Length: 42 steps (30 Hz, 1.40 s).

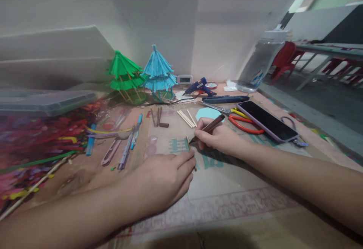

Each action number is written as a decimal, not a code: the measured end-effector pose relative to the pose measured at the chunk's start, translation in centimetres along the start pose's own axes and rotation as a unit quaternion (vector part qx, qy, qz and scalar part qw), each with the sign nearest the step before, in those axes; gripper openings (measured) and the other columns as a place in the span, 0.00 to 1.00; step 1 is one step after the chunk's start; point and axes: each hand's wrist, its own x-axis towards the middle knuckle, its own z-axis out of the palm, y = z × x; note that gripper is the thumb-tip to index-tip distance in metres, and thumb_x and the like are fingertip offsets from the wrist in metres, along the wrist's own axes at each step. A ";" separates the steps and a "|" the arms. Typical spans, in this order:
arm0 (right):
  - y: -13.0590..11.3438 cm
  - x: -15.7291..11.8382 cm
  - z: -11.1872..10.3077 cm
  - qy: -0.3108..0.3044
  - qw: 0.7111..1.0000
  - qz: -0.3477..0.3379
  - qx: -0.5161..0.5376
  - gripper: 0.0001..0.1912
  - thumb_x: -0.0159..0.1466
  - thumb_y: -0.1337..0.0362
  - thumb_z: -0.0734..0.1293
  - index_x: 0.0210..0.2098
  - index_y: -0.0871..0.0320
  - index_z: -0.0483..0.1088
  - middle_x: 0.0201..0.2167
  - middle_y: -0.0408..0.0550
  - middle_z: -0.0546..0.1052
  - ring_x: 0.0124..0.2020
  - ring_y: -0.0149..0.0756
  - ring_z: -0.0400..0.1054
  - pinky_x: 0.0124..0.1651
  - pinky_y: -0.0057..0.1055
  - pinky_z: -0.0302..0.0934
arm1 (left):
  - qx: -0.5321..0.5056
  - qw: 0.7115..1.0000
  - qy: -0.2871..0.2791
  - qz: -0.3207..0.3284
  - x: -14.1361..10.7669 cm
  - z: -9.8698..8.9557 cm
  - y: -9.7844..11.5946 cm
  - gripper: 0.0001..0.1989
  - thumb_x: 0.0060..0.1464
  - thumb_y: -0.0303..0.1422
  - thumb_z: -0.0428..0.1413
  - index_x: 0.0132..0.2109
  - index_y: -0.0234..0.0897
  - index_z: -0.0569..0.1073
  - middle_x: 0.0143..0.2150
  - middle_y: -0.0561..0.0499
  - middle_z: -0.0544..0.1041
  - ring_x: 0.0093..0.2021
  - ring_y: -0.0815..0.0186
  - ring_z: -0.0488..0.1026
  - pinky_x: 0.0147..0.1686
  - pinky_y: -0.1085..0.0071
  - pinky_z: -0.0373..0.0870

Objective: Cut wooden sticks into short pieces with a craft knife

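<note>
My right hand (pixel 214 133) grips a brown marker (pixel 213 123), its dark tip touching or close to a thin wooden stick (pixel 187 141). Under the fingers of my left hand (pixel 170 175) that stick is held down, and its lower end pokes out below them. Just beyond lie several pale sticks (pixel 185 119) and a light-blue paper octagon (pixel 208 113). To their left are a few brown-coloured sticks (pixel 158 116) and the brown marker cap (pixel 163 125).
Green (pixel 124 73) and blue (pixel 159 71) layered paper umbrella-like models stand at the back, beside a glue gun (pixel 200 87). Red-handled scissors (pixel 245 124), a phone (pixel 266 121) and a water bottle (pixel 259 62) are at the right. Pens (pixel 124 150) and colourful scraps (pixel 42 135) lie left.
</note>
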 end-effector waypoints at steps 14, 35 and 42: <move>0.6 0.2 0.2 0.031 0.999 -0.014 0.011 0.08 0.67 0.59 0.65 0.35 0.55 0.64 0.22 0.39 0.75 0.17 0.26 0.61 0.20 0.24 0.54 | 0.011 1.000 0.004 0.004 0.0 0.1 0.0 0.16 0.69 0.32 0.46 0.53 0.29 0.76 0.54 0.38 0.80 0.40 0.57 0.82 0.35 0.61 0.81; 0.5 0.0 0.0 0.007 1.000 -0.006 0.006 0.08 0.66 0.61 0.65 0.33 0.56 0.64 0.21 0.41 0.75 0.18 0.26 0.61 0.20 0.23 0.54 | 0.016 1.000 0.010 0.002 0.1 0.2 -0.1 0.15 0.68 0.32 0.48 0.53 0.30 0.76 0.55 0.40 0.80 0.42 0.55 0.82 0.35 0.61 0.82; 0.7 0.2 0.2 0.025 1.000 -0.015 0.001 0.08 0.68 0.59 0.64 0.35 0.55 0.63 0.23 0.39 0.75 0.18 0.26 0.61 0.19 0.23 0.53 | 0.016 1.000 0.006 0.000 0.0 0.1 0.1 0.16 0.68 0.32 0.47 0.53 0.30 0.76 0.55 0.40 0.80 0.40 0.55 0.82 0.34 0.60 0.82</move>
